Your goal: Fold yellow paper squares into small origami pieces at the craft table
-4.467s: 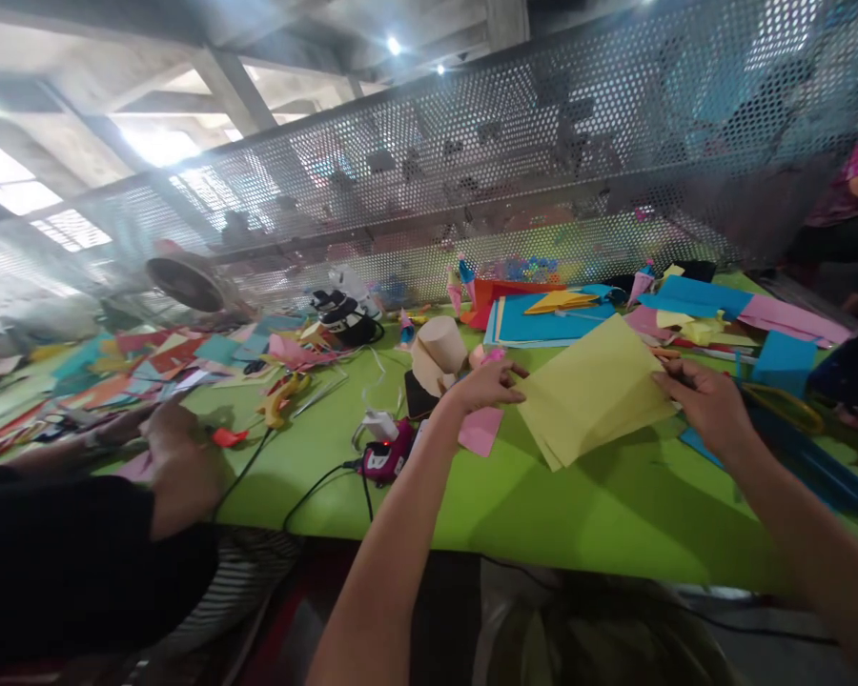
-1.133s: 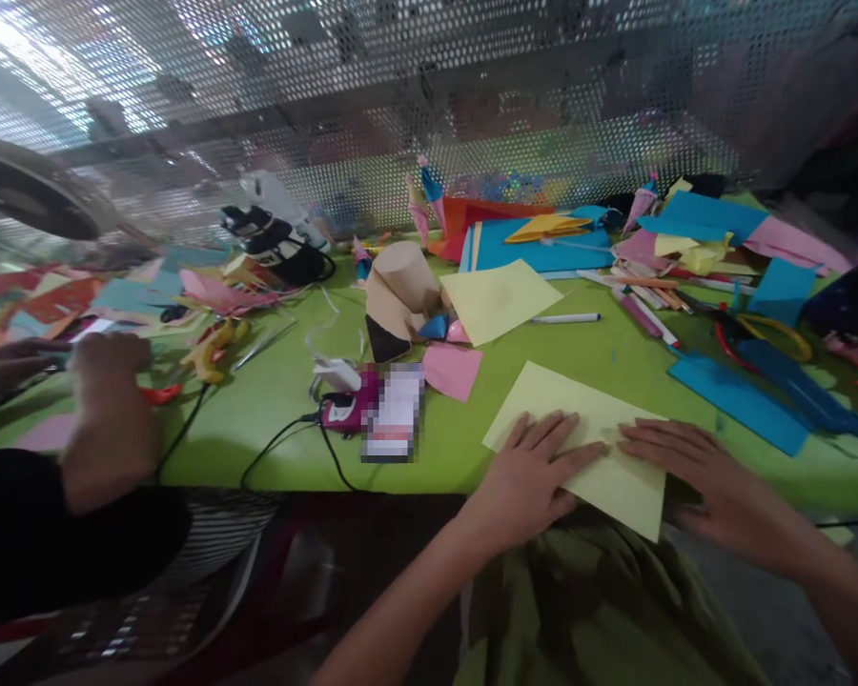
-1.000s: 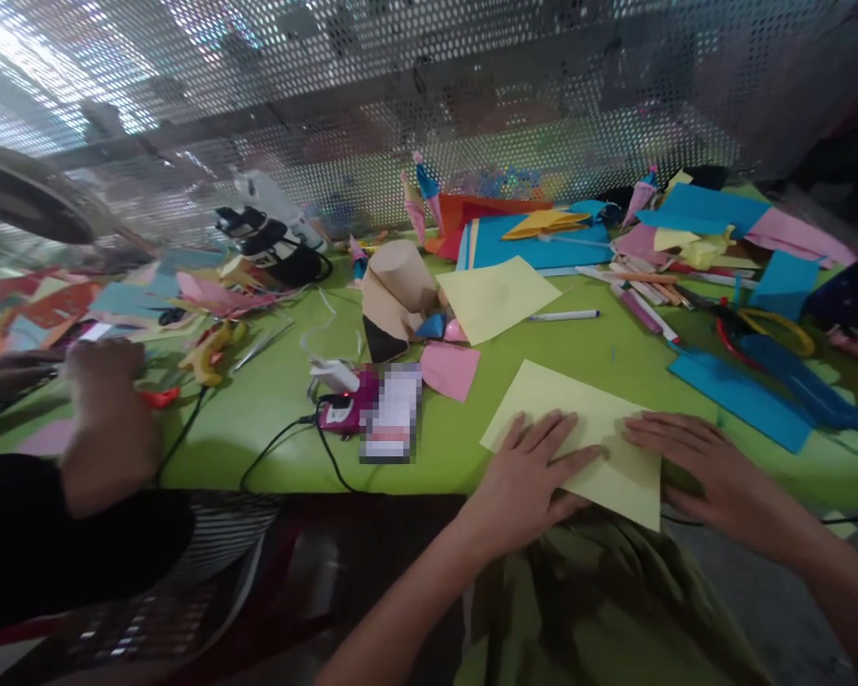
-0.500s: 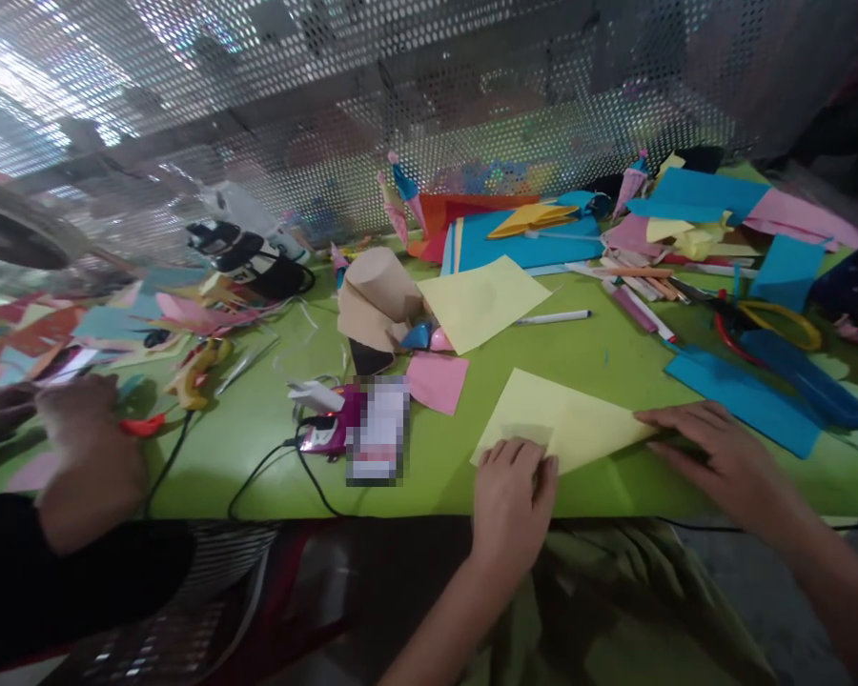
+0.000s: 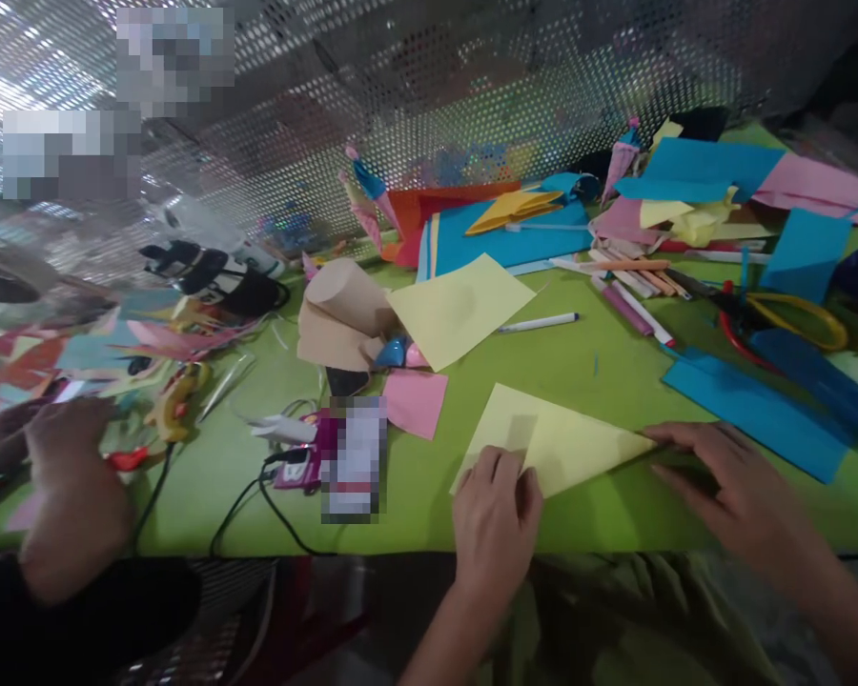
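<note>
A pale yellow sheet of paper [image 5: 572,443] lies on the green table, with one side folded over so that it tapers to a point on the right. My left hand [image 5: 497,519] holds the wide end down, its fingers bent and the thumb on the folded flap. At the pointed end, my right hand [image 5: 722,486] has its fingertips closed in on the corner, the thumb a little below. A second yellow sheet [image 5: 461,310] lies flat behind, beside a white pen [image 5: 540,324]. Right of my right hand is a blue paper strip [image 5: 758,410].
Left of the paper lie a pink square [image 5: 415,402], a blurred-out phone [image 5: 354,462] and a cabled purple device [image 5: 296,472]. Scissors [image 5: 793,319], pens and coloured paper crowd the right and back. Another person's arm [image 5: 78,476] rests at far left. A perforated metal screen [image 5: 429,105] stands behind.
The view has shifted slightly, so most things sit further left and the near table edge lower. Both hands keep their places on the yellow paper.
</note>
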Demonstrator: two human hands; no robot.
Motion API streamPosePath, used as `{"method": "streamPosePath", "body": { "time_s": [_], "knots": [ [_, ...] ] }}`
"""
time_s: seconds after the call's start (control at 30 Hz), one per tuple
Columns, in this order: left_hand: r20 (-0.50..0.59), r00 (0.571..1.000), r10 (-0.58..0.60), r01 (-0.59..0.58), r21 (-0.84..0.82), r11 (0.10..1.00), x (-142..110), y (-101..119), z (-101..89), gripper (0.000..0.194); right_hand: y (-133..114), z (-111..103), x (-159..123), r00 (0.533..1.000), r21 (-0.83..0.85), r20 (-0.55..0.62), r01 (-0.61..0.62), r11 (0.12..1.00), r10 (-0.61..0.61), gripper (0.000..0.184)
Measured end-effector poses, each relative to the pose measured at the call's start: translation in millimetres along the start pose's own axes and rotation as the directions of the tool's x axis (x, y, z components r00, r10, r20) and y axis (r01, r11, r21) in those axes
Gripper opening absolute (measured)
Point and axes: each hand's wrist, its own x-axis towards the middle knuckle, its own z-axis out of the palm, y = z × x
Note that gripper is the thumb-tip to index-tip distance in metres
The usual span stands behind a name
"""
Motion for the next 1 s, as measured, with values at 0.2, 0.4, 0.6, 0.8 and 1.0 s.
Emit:
{"method": "streamPosePath", "body": {
  "time_s": [0.2, 0.4, 0.6, 0.8, 1.0],
  "knots": [
    [-0.007, 1.000, -0.029, 0.028, -0.016, 0.999, 2.4, 0.3, -0.1, 0.017, 3.2, 1.9, -0.9, 0.986, -0.101, 0.026, 0.168, 0.981, -0.166, 0.035],
    [0.025, 0.997, -0.076, 0.076, -0.008, 0.997, 6.2, 0.8, -0.6, 0.020, 7.2, 5.8, -5.4, 0.983, -0.117, 0.044, 0.180, 0.977, -0.176, 0.042],
    [0.048, 0.995, -0.090, 0.091, -0.019, 0.996, 9.9, 0.3, -1.1, 0.021, 13.0, 10.7, -10.6, 0.989, -0.119, 0.060, 0.141, 0.983, -0.135, 0.047],
    [0.055, 0.994, -0.092, 0.093, -0.015, 0.996, 10.3, -0.4, -1.7, 0.019, 18.5, 13.5, -13.7, 0.986, -0.160, 0.057, 0.161, 0.974, -0.154, 0.048],
    [0.076, 0.989, -0.124, 0.127, -0.027, 0.992, 11.7, -0.1, -1.4, 0.020, 19.4, 16.9, -14.5, 0.987, -0.171, 0.031, 0.163, 0.972, -0.160, 0.047]
  ]
}}
